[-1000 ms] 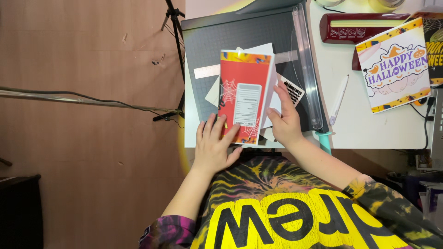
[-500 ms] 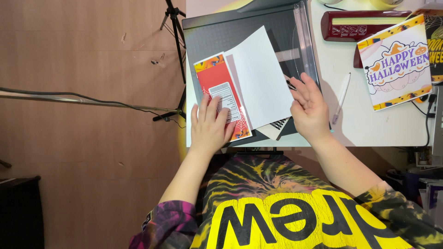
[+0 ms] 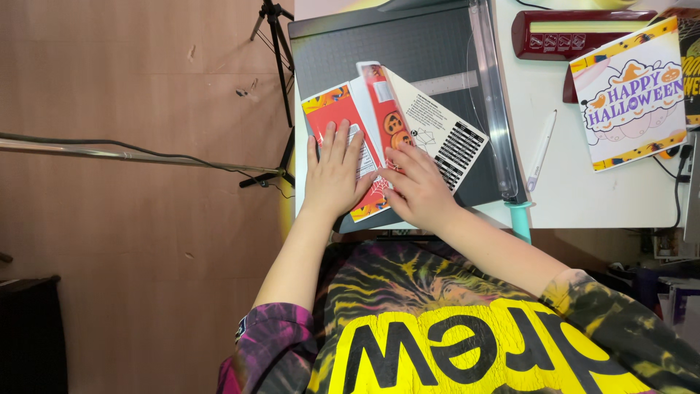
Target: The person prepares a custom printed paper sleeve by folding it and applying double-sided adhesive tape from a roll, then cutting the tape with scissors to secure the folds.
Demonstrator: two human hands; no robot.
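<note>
An orange-and-red paper sleeve [image 3: 337, 117] with pumpkin and cobweb print is pressed flat on the dark grid bed of a paper trimmer [image 3: 408, 44] at the near left corner of the white table [image 3: 576, 197]. The left hand [image 3: 334, 171] is laid palm down on the sleeve, fingers spread apart and flat, nothing gripped. The right hand [image 3: 417, 186] is set just beside it, fingers extended and resting on a folded red strip [image 3: 383, 109] and on the white printed sheet [image 3: 441, 128] that is fanned out from the sleeve; whether anything is pinched beneath the fingertips cannot be told. A grey ruler [image 3: 452, 82] is seen lying across the trimmer bed behind the sheet. Farther right on the table, well apart from the hands, a white pen [image 3: 541, 149], a festive orange-bordered card [image 3: 631, 95] and a dark red desk tool [image 3: 576, 29] are seen.
</note>
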